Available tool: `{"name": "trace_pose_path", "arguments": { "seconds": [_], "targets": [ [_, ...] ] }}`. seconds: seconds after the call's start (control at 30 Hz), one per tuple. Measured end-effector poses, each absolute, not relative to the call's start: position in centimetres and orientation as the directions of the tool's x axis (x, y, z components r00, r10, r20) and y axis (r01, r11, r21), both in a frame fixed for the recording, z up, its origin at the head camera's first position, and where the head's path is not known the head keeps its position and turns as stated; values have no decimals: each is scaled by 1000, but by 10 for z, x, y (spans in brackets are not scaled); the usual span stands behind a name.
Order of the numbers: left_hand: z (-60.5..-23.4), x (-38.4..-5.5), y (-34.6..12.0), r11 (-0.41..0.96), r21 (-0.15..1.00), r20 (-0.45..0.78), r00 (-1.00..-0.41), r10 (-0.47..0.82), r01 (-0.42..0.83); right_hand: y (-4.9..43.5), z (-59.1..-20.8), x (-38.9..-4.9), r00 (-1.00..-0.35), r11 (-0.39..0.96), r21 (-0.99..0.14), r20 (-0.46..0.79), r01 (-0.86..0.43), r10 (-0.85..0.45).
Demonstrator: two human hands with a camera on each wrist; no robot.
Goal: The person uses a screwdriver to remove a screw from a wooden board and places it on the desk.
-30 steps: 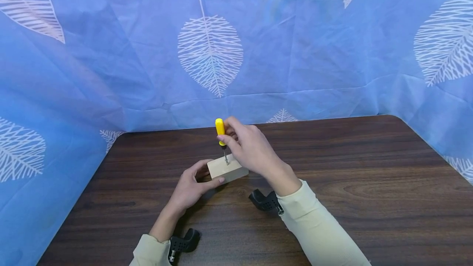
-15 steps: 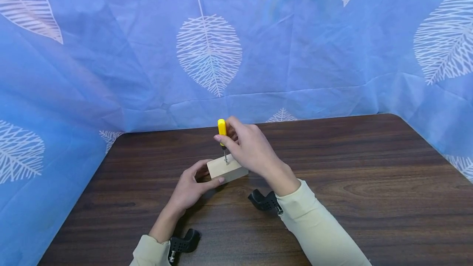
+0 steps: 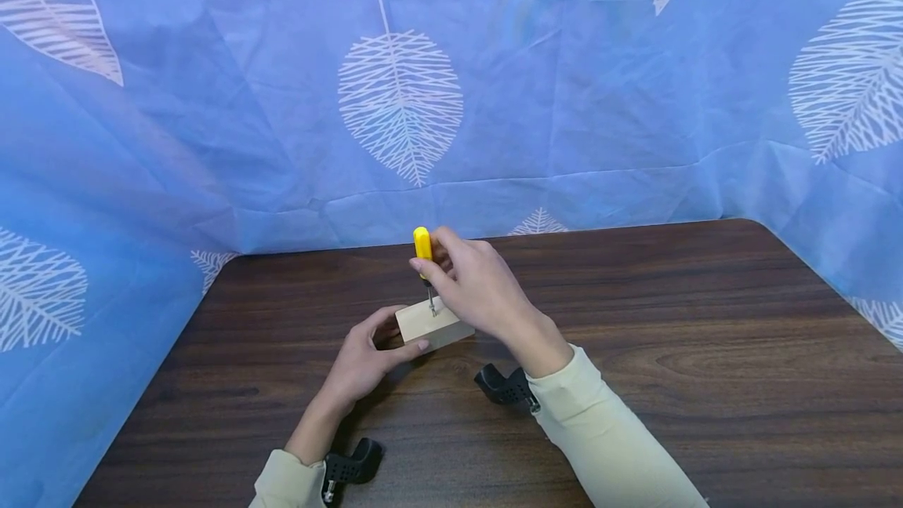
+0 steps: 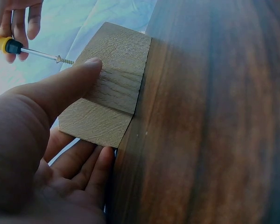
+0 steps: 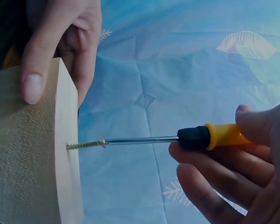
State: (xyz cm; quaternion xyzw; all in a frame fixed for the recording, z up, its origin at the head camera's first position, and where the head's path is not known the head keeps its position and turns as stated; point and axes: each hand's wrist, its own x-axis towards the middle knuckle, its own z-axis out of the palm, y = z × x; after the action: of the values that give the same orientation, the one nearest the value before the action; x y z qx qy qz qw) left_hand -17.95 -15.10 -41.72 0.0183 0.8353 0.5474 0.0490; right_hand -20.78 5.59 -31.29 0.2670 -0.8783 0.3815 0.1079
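A pale wooden block [image 3: 437,329] rests on the dark table, and my left hand [image 3: 363,359] grips its left end, thumb along the near side and fingers behind. Out of the block's top stands a brass-coloured screw [image 5: 86,145], its tip sunk in the wood and much of its thread showing. My right hand [image 3: 483,281] holds a screwdriver [image 3: 422,245] with a yellow handle and black collar, thumb and fingers around the handle. The screwdriver's metal shaft [image 5: 140,140] meets the screw head in line with it, nearly upright over the block.
The dark wood-grain table [image 3: 670,351] spreads around both hands. Behind it hangs a blue cloth [image 3: 564,100] with white leaf prints. Black wrist mounts [image 3: 353,461] stick out from both cuffs, close over the table.
The screwdriver handle has tilted slightly and the right thumb has shifted a little on it. The block, the screw and the left hand stay in place.
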Motion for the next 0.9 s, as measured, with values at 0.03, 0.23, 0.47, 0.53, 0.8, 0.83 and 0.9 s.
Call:
{"name": "trace_pose_path", "arguments": {
  "seconds": [0.03,0.23,0.47,0.53,0.8,0.83,0.9],
  "targets": [
    [-417,-179,-151,401,916,-59,-995,87,-19,56,-313,-208,-833,567,-611,393,-553,-389],
    [-417,-180,-151,402,916,-54,-994,90,-13,57,-313,-209,-838,555,-629,377,-544,-394],
    [-417,-179,-151,402,915,-57,-994,89,-16,56,-315,-210,-833,553,-623,389,-553,-394],
    [-417,-179,-151,402,915,-52,-994,91,-11,56,-315,-210,-824,550,-614,406,-566,-395],
    [-415,-179,-151,402,916,-46,-994,97,-3,56,-314,-211,-828,533,-634,405,-560,-389],
    [-415,-179,-151,403,915,-48,-994,95,-5,56,-314,-211,-832,532,-640,401,-554,-384],
    [-416,-180,-151,404,915,-54,-994,91,-13,57,-314,-210,-839,531,-650,395,-544,-375]
  ]
}}
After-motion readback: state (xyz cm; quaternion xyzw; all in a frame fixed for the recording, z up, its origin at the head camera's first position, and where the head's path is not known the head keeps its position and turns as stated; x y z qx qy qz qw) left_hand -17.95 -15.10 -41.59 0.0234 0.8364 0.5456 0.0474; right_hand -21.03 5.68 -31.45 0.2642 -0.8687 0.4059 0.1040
